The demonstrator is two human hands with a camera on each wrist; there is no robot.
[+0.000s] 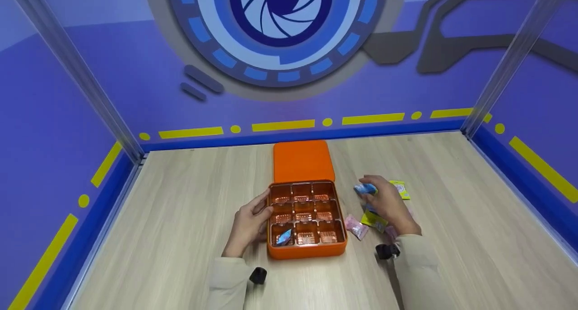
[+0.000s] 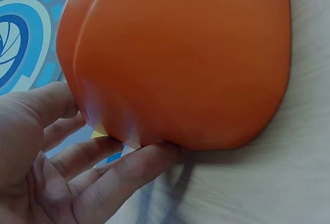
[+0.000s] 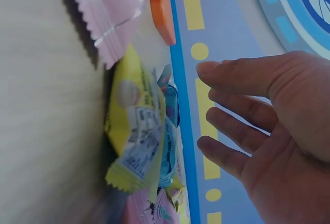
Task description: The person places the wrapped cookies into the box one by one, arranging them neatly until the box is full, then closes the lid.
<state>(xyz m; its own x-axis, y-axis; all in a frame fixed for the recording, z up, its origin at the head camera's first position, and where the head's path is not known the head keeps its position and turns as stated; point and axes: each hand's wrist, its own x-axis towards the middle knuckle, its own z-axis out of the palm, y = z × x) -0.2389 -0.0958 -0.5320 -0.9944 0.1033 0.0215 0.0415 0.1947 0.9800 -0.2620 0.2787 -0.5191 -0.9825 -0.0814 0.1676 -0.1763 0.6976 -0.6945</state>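
wooden table (image 1: pixel 180 210), centre frame: left hand (image 1: pixel 247 224) flat against orange box (image 1: pixel 307 251); right hand (image 1: pixel 388 204) open over sweet packets (image 1: pixel 372 219), holding nothing

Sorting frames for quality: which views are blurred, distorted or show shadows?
Head view: evenly lit, sharp, with wide-angle bending of the frame posts. Left wrist view: the orange box fills the frame, bulged by the lens, with a soft shadow beneath it. Right wrist view: the yellow packet is close and soft-focused.

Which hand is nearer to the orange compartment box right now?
Left. The left hand rests against the left side of the orange compartment box, fingers touching its wall. The right hand is off to the box's right, over the candy packets, apart from the box.
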